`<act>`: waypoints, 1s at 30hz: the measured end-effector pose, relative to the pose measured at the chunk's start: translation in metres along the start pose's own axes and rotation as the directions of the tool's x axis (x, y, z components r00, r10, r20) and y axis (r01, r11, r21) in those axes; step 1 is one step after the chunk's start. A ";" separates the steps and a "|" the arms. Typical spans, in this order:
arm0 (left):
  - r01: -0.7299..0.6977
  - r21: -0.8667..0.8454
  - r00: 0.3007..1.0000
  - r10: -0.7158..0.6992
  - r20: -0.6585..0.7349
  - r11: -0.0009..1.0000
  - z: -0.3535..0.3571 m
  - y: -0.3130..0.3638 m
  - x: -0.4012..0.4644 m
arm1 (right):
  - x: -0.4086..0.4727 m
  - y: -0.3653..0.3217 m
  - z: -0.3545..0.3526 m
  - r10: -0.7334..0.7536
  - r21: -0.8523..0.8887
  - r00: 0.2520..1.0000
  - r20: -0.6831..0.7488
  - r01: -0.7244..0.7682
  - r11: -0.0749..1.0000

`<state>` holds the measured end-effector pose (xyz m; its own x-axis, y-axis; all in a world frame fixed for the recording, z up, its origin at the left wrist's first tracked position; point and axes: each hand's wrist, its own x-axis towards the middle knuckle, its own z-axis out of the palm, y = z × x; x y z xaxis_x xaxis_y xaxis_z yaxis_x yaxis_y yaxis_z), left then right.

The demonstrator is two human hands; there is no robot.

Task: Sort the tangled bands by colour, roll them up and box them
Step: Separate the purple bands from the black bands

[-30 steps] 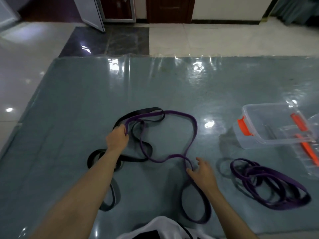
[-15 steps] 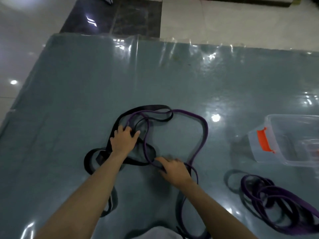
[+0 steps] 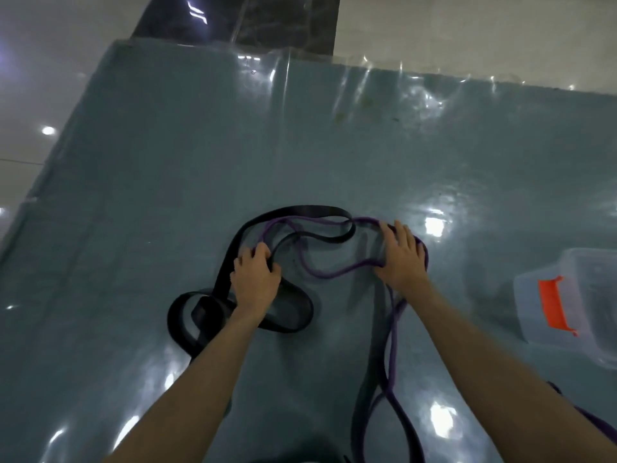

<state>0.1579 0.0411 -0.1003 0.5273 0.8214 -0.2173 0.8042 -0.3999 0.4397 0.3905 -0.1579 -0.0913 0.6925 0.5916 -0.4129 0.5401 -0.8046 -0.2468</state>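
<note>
Head view, looking down on a glossy grey-green mat (image 3: 167, 162) under clear plastic sheeting, pale floor tiles (image 3: 50, 61) and a dark marble strip (image 3: 240, 18) beyond its far edge.

Black band (image 3: 230, 255) sprawled near the middle of the mat: one wide arc on its far side, a flat loop nearer the camera, a further loop off to the left under the left forearm. Purple band (image 3: 325, 272) threaded through the black band's far arc, snaking rightward from it, then trailing toward the camera in long strands alongside a dark strip. Both bands still tangled together, neither rolled nor boxed.

Left hand (image 3: 255, 279) planted on the black band's middle, fingers curled down over crossing strands of purple and black; a real grip or only a press, cannot tell. Right hand (image 3: 402, 259) to the right of the black band, fingers straight and spread, palm down, flat on the purple band's outer bend.

Clear plastic box (image 3: 567, 295) with an orange latch (image 3: 554, 304) well to the right of the black band, cut by the frame edge. More purple band (image 3: 597, 426) just showing at the lower right corner, apart from the black band.
</note>
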 end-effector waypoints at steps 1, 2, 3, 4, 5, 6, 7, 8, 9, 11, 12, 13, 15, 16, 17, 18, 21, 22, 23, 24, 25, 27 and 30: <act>-0.004 -0.050 1.000 0.004 -0.004 0.999 -0.001 -0.002 0.000 | 0.008 -0.001 -0.003 0.015 0.001 0.999 0.044 -0.016 1.000; 0.003 -0.111 1.000 -0.003 -0.003 0.994 -0.002 -0.005 -0.001 | 0.014 -0.003 -0.006 0.041 0.002 0.996 0.084 -0.042 0.999; 0.023 -0.182 1.000 -0.022 0.004 0.983 -0.003 -0.010 -0.001 | 0.018 -0.006 -0.007 0.070 -0.014 0.992 0.107 -0.069 0.997; 0.055 -0.262 0.998 -0.053 0.017 0.964 -0.004 -0.015 -0.001 | 0.019 -0.008 -0.008 0.094 -0.055 0.990 0.102 -0.089 0.995; 0.096 -0.348 0.995 -0.089 0.037 0.933 -0.006 -0.020 -0.001 | 0.017 -0.010 -0.007 0.107 -0.121 0.992 0.071 -0.098 0.988; 0.140 -0.438 0.990 -0.125 0.062 0.888 -0.008 -0.026 -0.001 | 0.013 -0.010 -0.005 0.102 -0.194 0.994 0.027 -0.095 0.976; 0.184 -0.520 0.983 -0.161 0.089 0.834 -0.009 -0.032 -0.002 | 0.007 -0.010 -0.002 0.083 -0.249 0.996 -0.011 -0.083 0.965; 0.222 -0.587 0.975 -0.192 0.114 0.778 -0.011 -0.037 -0.003 | 0.000 -0.009 0.000 0.067 -0.267 0.997 -0.042 -0.075 0.961; 0.254 -0.638 0.966 -0.221 0.134 0.727 -0.013 -0.040 -0.005 | -0.007 -0.006 0.004 0.057 -0.252 0.996 -0.062 -0.071 0.965; 0.297 -0.706 0.951 -0.266 0.158 0.643 -0.018 -0.044 -0.011 | -0.020 0.000 0.009 0.049 -0.190 0.997 -0.052 -0.058 0.980; 0.311 -0.720 0.945 -0.279 0.169 0.620 -0.020 -0.045 -0.013 | -0.026 0.003 0.011 0.062 -0.171 0.998 -0.011 -0.063 0.983; 0.321 -0.724 0.943 -0.281 0.181 0.610 -0.022 -0.046 -0.016 | -0.032 0.006 0.011 0.087 -0.157 0.995 0.051 -0.078 0.984; 0.339 -0.710 0.939 -0.267 0.216 0.617 -0.027 -0.044 -0.022 | -0.046 0.013 0.015 0.108 -0.164 0.984 0.141 -0.084 0.983; 0.346 -0.701 0.938 -0.260 0.231 0.624 -0.030 -0.043 -0.025 | -0.052 0.017 0.017 0.100 -0.198 0.986 0.132 -0.073 0.978; 0.351 -0.695 0.936 -0.255 0.243 0.628 -0.032 -0.041 -0.028 | -0.057 0.020 0.017 0.090 -0.238 0.991 0.103 -0.064 0.969; 0.357 -0.692 0.934 -0.254 0.252 0.627 -0.034 -0.039 -0.031 | -0.062 0.023 0.017 0.081 -0.276 0.994 0.070 -0.058 0.959; 0.370 -0.698 0.929 -0.246 0.277 0.613 -0.039 -0.036 -0.040 | -0.070 0.027 0.013 0.054 -0.339 0.997 0.058 -0.031 0.940; 0.369 -0.698 0.929 -0.240 0.281 0.613 -0.039 -0.036 -0.042 | -0.072 0.028 0.012 0.053 -0.351 0.996 0.073 -0.024 0.936; 0.366 -0.699 0.931 -0.234 0.281 0.614 -0.040 -0.036 -0.045 | -0.074 0.031 0.010 0.054 -0.357 0.995 0.084 -0.021 0.934; 0.363 -0.701 0.932 -0.230 0.282 0.614 -0.040 -0.035 -0.049 | -0.076 0.033 0.009 0.055 -0.358 0.994 0.090 -0.020 0.934; 0.361 -0.704 0.932 -0.226 0.283 0.611 -0.039 -0.035 -0.052 | -0.078 0.035 0.008 0.057 -0.346 0.994 0.089 -0.023 0.938; 0.364 -0.711 0.931 -0.222 0.289 0.602 -0.037 -0.036 -0.056 | -0.079 0.039 0.007 0.065 -0.301 0.995 0.077 -0.039 0.953; 0.378 -0.693 0.925 -0.221 0.308 0.614 -0.032 -0.036 -0.060 | -0.073 0.037 0.006 0.061 -0.250 0.994 0.096 -0.035 0.968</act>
<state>0.0887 0.0193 -0.0751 0.3943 0.7234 -0.5668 0.5025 0.3466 0.7920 0.3568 -0.2315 -0.0754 0.6749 0.5341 -0.5092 0.6180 -0.7862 -0.0054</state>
